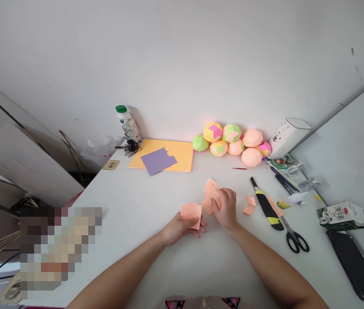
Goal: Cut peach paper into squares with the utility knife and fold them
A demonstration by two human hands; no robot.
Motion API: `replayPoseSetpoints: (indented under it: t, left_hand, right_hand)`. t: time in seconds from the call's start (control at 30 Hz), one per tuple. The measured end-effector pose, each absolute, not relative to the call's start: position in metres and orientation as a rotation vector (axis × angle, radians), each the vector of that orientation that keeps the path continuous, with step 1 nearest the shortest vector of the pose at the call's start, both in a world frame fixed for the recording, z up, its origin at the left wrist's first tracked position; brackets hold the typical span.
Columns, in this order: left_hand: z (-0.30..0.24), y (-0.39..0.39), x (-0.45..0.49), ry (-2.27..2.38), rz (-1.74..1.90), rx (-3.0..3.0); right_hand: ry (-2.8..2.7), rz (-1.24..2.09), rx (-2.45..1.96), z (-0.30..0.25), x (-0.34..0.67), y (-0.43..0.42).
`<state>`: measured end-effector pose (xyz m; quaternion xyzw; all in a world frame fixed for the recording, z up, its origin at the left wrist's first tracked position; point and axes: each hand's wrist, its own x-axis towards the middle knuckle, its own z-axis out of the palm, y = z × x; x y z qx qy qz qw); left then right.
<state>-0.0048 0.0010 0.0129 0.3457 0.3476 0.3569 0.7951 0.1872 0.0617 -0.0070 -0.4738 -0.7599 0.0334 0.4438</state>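
My left hand (175, 228) is closed on a small stack of peach paper squares (190, 211), thumb on top and fingers underneath. Just to its right, my right hand (227, 211) has its fingers curled down onto a loose pile of peach paper pieces (210, 185). Its thumb and fingertips pinch at the paper there, and its palm hides part of the pile. Two small peach paper scraps (250, 205) lie to the right of that hand. Beyond them are a black and yellow utility knife (267, 208) and black-handled scissors (296, 240).
Several faceted paper balls (231, 134) are stacked against the wall. Purple paper (159, 162) lies on an orange sheet (182, 152), beside keys (131, 147) and a green-capped bottle (128, 123). At right are pens (283, 182), a milk carton (341, 216) and a black phone-like slab (356, 266).
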Motion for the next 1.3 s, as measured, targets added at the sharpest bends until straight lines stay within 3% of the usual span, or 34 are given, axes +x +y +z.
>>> replayPoseSetpoints:
  t: [0.17, 0.3, 0.97, 1.3]
  left_hand:
    - [0.015, 0.0, -0.003, 0.715, 0.749, 0.878]
    - [0.016, 0.0, -0.003, 0.709, 0.748, 0.968]
    - [0.015, 0.002, -0.006, 0.651, 0.762, 0.795]
    - [0.012, 0.002, -0.005, 0.712, 0.824, 0.695]
  right_hand:
    - [-2.059, 0.403, -0.798, 0.001, 0.174, 0.043]
    - [-2.087, 0.475, -0.746, -0.002, 0.17, 0.039]
    - [-2.053, 0.445, -0.768, -0.008, 0.175, 0.046]
    - [-1.842, 0.324, -1.03, -0.005, 0.185, 0.053]
